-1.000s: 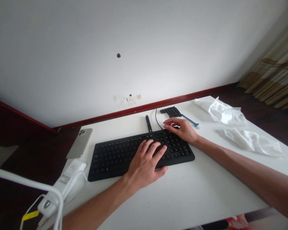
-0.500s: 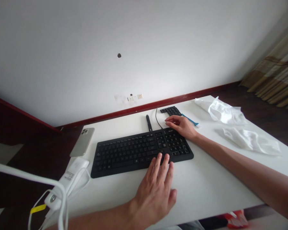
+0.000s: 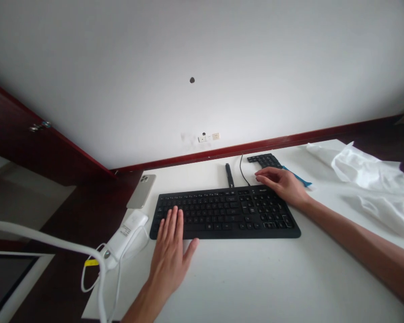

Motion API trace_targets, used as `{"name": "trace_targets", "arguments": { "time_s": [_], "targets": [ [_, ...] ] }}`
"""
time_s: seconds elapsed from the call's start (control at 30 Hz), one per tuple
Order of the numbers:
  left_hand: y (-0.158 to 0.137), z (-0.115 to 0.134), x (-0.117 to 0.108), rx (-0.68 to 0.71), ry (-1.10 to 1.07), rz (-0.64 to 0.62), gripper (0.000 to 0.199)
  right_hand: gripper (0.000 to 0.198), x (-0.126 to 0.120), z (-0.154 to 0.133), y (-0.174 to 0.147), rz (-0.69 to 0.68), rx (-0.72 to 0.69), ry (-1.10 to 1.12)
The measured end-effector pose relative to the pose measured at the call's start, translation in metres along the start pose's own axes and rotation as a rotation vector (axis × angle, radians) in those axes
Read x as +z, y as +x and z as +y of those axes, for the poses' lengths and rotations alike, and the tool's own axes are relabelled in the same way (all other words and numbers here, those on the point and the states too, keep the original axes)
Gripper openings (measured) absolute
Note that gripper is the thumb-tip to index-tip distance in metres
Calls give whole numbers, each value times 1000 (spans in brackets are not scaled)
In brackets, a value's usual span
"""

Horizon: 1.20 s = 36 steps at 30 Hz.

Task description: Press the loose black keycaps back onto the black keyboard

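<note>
A full-size black keyboard (image 3: pixel 218 224) lies flat on the white table (image 3: pixel 235 278). My left hand (image 3: pixel 171 242) rests over its left end, palm down, with the fingers stretched over the keys and the thumb apart. Above the number pad's top right corner is my right hand (image 3: pixel 283 184). Its fingers are bent, with thumb and forefinger close together; what may be a small dark thing sits at their tips, too small to name. Behind that hand lies a black section of keys (image 3: pixel 267 160), partly covered, beside a thin blue tool (image 3: pixel 301 178).
A black pen-like stick (image 3: pixel 229 175) and the keyboard's cable (image 3: pixel 243 172) lie behind the keyboard. To the left are a phone (image 3: pixel 142 192), a white power strip (image 3: pixel 126 235) and a white tube (image 3: pixel 70 246). Crumpled white plastic bags (image 3: pixel 366 168) lie on the right.
My left hand has slid left from the keyboard's front edge near the number pad to the left-hand keys. My right hand stays near the top right corner. The view has shifted left.
</note>
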<state>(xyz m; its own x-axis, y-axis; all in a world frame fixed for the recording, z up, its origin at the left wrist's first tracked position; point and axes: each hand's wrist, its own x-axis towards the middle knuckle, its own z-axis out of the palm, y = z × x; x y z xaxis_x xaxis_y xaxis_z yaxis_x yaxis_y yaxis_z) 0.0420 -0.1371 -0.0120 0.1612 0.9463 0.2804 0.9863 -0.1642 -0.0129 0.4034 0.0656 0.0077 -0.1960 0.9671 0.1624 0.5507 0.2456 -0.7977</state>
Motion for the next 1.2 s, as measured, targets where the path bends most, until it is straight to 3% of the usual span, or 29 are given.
{"name": "trace_targets", "arguments": {
  "time_s": [0.13,0.7,1.2],
  "targets": [
    [-10,-10,4,-86,-16,55,77,40,1,-2,0,-9,-19,-11],
    [-1,-9,1,-69,-94,131,57,36,5,0,-1,-31,-62,-8],
    [-2,-6,2,-75,-137,143,59,31,6,-2,-1,-18,-32,3]
  ]
}}
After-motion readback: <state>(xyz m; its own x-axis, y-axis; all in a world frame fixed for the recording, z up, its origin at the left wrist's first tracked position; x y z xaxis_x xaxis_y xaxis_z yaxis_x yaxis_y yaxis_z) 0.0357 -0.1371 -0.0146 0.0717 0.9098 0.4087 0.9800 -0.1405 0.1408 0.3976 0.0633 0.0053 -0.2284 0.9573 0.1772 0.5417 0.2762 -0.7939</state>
